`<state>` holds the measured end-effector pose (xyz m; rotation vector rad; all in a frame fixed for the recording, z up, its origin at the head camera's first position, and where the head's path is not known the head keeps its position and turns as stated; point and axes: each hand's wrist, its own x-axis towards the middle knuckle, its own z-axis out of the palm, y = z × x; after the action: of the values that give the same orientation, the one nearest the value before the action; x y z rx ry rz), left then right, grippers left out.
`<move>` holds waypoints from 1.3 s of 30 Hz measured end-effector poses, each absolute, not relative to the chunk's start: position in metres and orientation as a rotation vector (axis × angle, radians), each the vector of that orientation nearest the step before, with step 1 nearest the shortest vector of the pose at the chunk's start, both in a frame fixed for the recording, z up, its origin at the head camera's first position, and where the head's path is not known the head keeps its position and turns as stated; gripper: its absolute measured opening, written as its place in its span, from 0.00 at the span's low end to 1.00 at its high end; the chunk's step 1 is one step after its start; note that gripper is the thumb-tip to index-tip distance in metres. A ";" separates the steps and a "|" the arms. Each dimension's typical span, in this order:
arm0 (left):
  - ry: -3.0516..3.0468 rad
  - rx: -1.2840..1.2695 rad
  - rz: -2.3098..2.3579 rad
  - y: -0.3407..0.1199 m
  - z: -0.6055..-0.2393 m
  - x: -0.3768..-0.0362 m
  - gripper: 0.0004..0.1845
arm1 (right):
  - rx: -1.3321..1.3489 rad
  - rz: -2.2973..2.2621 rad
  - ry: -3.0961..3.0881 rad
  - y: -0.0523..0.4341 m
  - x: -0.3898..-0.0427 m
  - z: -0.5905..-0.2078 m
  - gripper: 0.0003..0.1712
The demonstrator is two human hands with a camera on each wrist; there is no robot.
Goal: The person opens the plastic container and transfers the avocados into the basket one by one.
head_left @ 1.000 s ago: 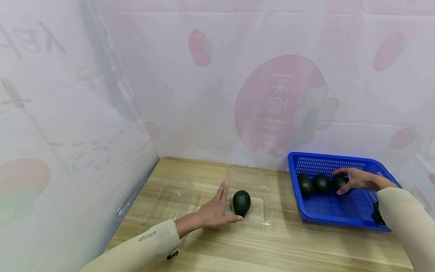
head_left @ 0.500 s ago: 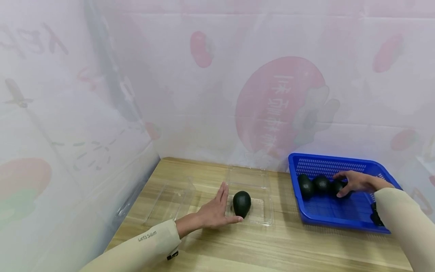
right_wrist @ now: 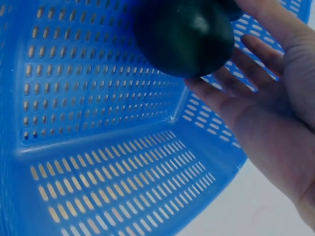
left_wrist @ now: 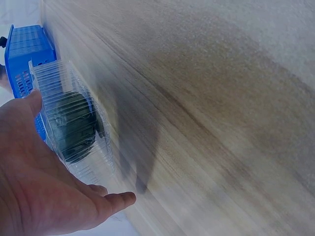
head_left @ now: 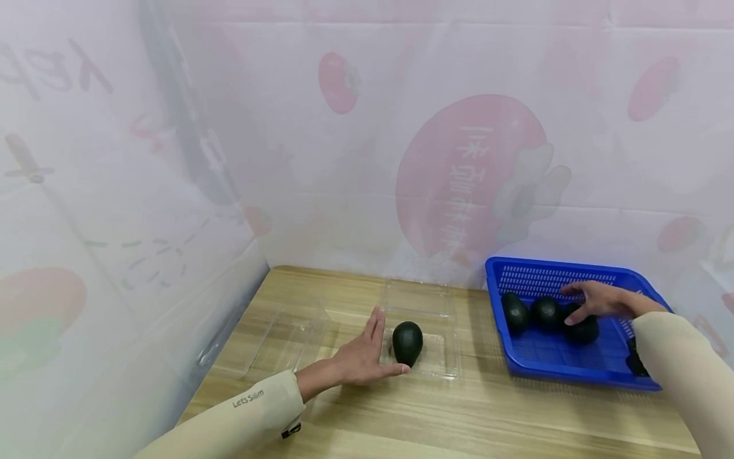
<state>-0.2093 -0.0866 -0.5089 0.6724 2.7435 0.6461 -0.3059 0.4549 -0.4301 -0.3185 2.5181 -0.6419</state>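
A dark green avocado (head_left: 408,343) lies in a clear plastic clamshell box (head_left: 450,357) on the wooden table. My left hand (head_left: 362,352) rests at the box's left side, fingers straight and thumb spread along the near edge. In the left wrist view the avocado (left_wrist: 74,125) shows through the ribbed wall. My right hand (head_left: 602,301) is inside the blue basket (head_left: 573,375), thumb and fingers spread over the rightmost avocado (head_left: 583,327) of a row. In the right wrist view, fingertips are right at that avocado (right_wrist: 187,39), the fingers only loosely bent.
Two more avocados, one at the left wall (head_left: 515,313) and one beside it (head_left: 546,312), lie in the basket. A dark object (head_left: 635,360) sits in its right corner, partly behind the sleeve. Another clear box (head_left: 281,338) stands left on the table (head_left: 459,421).
The avocado under my right hand has shifted slightly toward the near side of the basket, and its neighbour has moved a little right. My left hand has stayed still.
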 end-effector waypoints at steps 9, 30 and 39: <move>2.746 0.690 0.652 -0.086 -0.504 -0.208 0.68 | -0.357 -0.645 2.583 0.455 -0.304 -0.423 0.54; 2.737 0.682 0.646 -0.084 -0.499 -0.206 0.68 | -0.473 -0.747 2.629 0.457 -0.292 -0.413 0.51; 2.763 0.702 0.631 -0.084 -0.509 -0.211 0.69 | -0.508 -0.768 2.633 0.448 -0.293 -0.407 0.50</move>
<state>-0.2113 -0.0844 -0.5089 0.7024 2.7629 0.6311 -0.2931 0.4476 -0.4067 -0.5079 2.6333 -0.7676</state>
